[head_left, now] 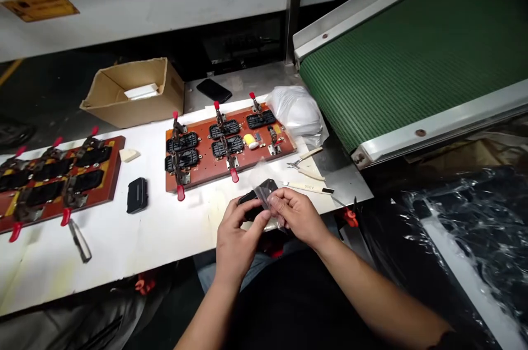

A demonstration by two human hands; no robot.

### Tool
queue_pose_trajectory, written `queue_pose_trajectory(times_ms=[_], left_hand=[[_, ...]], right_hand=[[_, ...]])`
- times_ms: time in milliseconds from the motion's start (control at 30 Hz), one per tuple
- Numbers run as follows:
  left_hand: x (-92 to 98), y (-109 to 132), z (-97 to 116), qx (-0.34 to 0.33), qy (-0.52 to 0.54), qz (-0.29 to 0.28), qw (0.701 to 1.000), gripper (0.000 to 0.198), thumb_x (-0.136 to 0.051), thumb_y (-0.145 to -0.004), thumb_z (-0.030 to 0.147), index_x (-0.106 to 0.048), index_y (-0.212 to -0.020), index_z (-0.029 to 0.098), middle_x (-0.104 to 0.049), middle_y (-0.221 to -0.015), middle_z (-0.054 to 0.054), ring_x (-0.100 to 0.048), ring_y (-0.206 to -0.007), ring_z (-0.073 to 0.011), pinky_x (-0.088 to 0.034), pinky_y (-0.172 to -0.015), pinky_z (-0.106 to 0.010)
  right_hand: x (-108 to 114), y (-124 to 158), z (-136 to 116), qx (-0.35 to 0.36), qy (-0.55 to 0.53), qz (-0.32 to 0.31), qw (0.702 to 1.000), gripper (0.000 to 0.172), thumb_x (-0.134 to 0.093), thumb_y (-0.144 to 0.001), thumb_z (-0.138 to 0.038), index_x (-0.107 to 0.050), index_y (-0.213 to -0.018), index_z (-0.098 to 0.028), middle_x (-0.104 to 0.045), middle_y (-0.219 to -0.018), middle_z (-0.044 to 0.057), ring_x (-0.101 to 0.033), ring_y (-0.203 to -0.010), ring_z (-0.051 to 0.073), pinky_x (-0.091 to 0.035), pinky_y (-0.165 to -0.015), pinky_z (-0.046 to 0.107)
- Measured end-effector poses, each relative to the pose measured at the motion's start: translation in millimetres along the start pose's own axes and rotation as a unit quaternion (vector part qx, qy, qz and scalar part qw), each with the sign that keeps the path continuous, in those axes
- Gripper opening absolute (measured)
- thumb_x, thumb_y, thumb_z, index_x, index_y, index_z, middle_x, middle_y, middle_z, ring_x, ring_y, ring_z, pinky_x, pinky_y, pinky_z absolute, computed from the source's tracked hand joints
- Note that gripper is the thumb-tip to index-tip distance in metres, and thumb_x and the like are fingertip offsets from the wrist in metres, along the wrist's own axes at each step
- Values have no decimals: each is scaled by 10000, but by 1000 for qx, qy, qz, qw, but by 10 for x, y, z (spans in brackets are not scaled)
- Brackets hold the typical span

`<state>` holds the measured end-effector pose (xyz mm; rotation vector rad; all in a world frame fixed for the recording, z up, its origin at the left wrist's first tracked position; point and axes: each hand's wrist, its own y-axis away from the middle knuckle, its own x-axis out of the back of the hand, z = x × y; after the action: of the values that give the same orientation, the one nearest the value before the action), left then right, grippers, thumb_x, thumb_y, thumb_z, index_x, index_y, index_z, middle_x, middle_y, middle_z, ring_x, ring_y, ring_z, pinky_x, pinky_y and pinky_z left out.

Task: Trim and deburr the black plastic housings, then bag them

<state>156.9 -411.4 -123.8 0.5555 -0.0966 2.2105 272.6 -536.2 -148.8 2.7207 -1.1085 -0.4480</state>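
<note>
My left hand (236, 240) is closed around a black plastic part (246, 197) near the table's front edge. My right hand (303, 215) pinches a piece of clear plastic film (263, 193) that lies over the part; whether it is a bag or a sheet I cannot tell. Fingers cover much of the part. Just beyond my hands is a reddish-brown fixture board (202, 178) with red-handled toggle clamps and several black parts on it. To the right of the board lie pliers (307, 169) and a cream-coloured knife-like tool (307, 187).
A second clamp board (116, 174) lies at the left, near another black part (137, 195) and a metal-handled tool (80, 241). Behind stand a cardboard box (132, 110), a phone (214, 91) and a white plastic bag (297, 113). A green conveyor (404, 47) slopes at the right.
</note>
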Motion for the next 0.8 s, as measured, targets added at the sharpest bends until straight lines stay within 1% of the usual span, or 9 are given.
queue_pose_trajectory(times_ms=[100,267,333,433,467,533,633,733,800], left_hand=[[-69,3,-70,0,17,-10,1000,208,-699,-938,462,-777,-958,270,-644,-1018,-11,-624,-925,-170,-477,-864,-260],[-89,51,-189,64,58,-22,996,314,-649,-958,512,-771,-985,224,-622,-1037,-37,-617,-885,-174,-482,-755,-251],[-72,82,-173,75,41,11,996,341,-650,-949,537,-760,-1045,230,-619,-1031,-37,-615,-874,-180,-485,-761,-264],[-33,142,-105,44,-20,103,994,313,-704,-914,531,-739,-1056,254,-625,-1039,-24,-614,-927,-191,-473,-830,-278],[-18,155,-89,32,-32,105,993,311,-732,-893,524,-738,-1059,261,-626,-1063,-23,-613,-940,-191,-471,-838,-277],[17,157,-92,24,-32,48,998,331,-769,-861,515,-748,-1084,272,-626,-1117,-27,-615,-937,-188,-481,-828,-275],[85,103,-190,45,-6,-38,998,294,-728,-892,522,-777,-1024,264,-648,-1067,-35,-628,-942,-196,-490,-835,-279],[148,47,-306,29,-42,-2,999,271,-668,-941,500,-778,-915,254,-652,-962,-23,-629,-904,-188,-466,-815,-279],[159,35,-336,1,-83,38,996,255,-663,-945,479,-772,-909,251,-644,-958,-18,-626,-863,-178,-455,-787,-277]], right_hand=[[-16,63,84,-23,10,-26,999,335,-636,-944,-528,-649,-920,-194,-620,-675,-38,-515,-494,69,-394,-440,180],[29,3,173,-13,28,22,999,326,-592,-973,-517,-603,-914,-196,-678,-762,-17,-548,-518,68,-444,-485,191],[19,-13,204,-7,38,36,999,305,-587,-979,-501,-604,-927,-201,-686,-777,-13,-561,-534,76,-465,-512,204],[-41,7,228,1,60,65,996,247,-618,-967,-462,-622,-961,-215,-673,-785,-12,-618,-620,110,-497,-556,223],[-64,23,225,6,72,71,995,220,-630,-962,-441,-633,-970,-221,-674,-795,-11,-635,-662,121,-506,-581,229],[-94,54,203,30,116,50,992,151,-642,-960,-382,-663,-994,-236,-697,-842,-8,-658,-735,132,-523,-650,245],[-58,62,144,97,219,-1,971,96,-609,-978,-303,-680,-1017,-251,-729,-917,-8,-675,-801,137,-529,-747,267],[29,15,99,168,320,27,932,128,-549,-1013,-292,-664,-1042,-244,-725,-981,15,-675,-877,154,-523,-823,295],[51,-19,94,176,346,32,921,171,-546,-1020,-331,-634,-1136,-241,-715,-1038,31,-676,-896,159,-525,-841,307]])
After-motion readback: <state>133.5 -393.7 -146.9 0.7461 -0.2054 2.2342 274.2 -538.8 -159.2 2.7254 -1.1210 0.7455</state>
